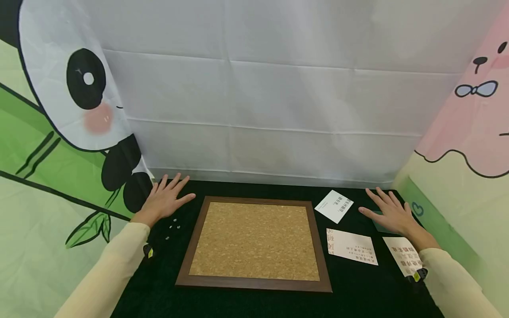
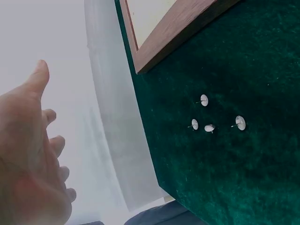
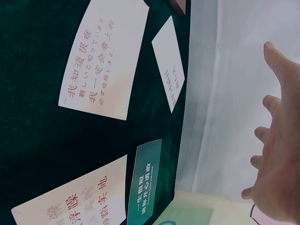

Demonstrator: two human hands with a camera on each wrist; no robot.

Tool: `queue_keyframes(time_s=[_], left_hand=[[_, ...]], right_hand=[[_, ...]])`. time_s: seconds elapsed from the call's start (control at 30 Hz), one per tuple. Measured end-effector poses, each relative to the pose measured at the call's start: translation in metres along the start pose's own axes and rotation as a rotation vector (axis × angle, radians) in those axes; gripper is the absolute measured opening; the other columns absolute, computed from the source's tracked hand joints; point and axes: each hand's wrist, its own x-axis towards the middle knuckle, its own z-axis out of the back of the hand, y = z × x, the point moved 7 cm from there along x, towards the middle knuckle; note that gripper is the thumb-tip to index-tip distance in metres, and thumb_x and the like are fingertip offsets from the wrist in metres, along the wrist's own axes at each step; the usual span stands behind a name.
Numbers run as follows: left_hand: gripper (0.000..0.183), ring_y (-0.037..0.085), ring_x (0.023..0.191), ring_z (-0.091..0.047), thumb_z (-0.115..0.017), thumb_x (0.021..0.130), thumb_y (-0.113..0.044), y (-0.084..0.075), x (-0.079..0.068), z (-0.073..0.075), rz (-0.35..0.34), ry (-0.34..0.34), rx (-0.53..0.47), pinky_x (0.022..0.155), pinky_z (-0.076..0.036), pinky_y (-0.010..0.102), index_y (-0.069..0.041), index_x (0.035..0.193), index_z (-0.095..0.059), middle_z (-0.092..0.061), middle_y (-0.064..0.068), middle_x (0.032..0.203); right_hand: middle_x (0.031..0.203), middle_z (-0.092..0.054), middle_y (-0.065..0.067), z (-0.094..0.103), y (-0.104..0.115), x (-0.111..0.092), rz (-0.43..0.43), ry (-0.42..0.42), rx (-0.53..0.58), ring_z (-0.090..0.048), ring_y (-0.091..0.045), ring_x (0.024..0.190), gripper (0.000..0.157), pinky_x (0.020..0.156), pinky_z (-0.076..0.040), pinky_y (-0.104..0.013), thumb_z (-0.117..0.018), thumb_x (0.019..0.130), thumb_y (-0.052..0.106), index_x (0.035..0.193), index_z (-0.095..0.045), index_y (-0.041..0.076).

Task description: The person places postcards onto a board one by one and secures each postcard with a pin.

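My left hand point(image 1: 164, 201) is held out with fingers spread at the back left, near several thumbtacks point(image 2: 204, 100) lying on the dark green cloth. My right hand point(image 1: 391, 213), also spread and holding nothing, hovers over a green card point(image 3: 145, 183) that it partly hides in the head view. Between the hands lies a cork board point(image 1: 258, 240) in a brown wooden frame. Right of it are a white card point(image 1: 334, 206) with black writing, a pale card point(image 1: 352, 246) with red writing, and another pale card point(image 1: 402, 256) under the right wrist.
The dark green cloth point(image 1: 222, 304) covers the table. A white curtain point(image 1: 246, 97) hangs along its back edge. Side sheets carry a panda drawing point(image 1: 51, 88) on the left and a pink figure point(image 1: 477, 128) on the right.
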Motion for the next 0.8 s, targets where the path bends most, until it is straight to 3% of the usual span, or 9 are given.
queue_keyframes(time_s=[0.33, 0.8], left_hand=[[0.087, 0.05, 0.147, -0.005, -0.054, 0.091, -0.062, -0.013, -0.004, -0.018, -0.057, 0.01, -0.031, 0.113, -0.001, 0.068, -0.011, 0.155, -0.025, -0.015, 0.019, 0.163], [0.063, 0.048, 0.144, -0.02, -0.064, 0.093, -0.037, -0.033, -0.011, -0.068, -0.118, 0.099, -0.02, 0.111, -0.012, 0.069, -0.008, 0.145, -0.045, -0.035, 0.019, 0.155]], right_hand=[[0.16, -0.01, -0.028, -0.002, -0.015, -0.012, -0.035, 0.016, 0.002, -0.011, -0.059, 0.14, 0.085, 0.098, -0.003, -0.082, -0.047, 0.094, 0.062, 0.158, -0.014, 0.016], [0.149, -0.022, -0.04, -0.019, -0.067, -0.038, -0.112, 0.021, -0.04, -0.023, -0.066, 0.129, 0.09, 0.093, -0.017, -0.081, -0.047, 0.094, 0.062, 0.155, -0.016, 0.004]])
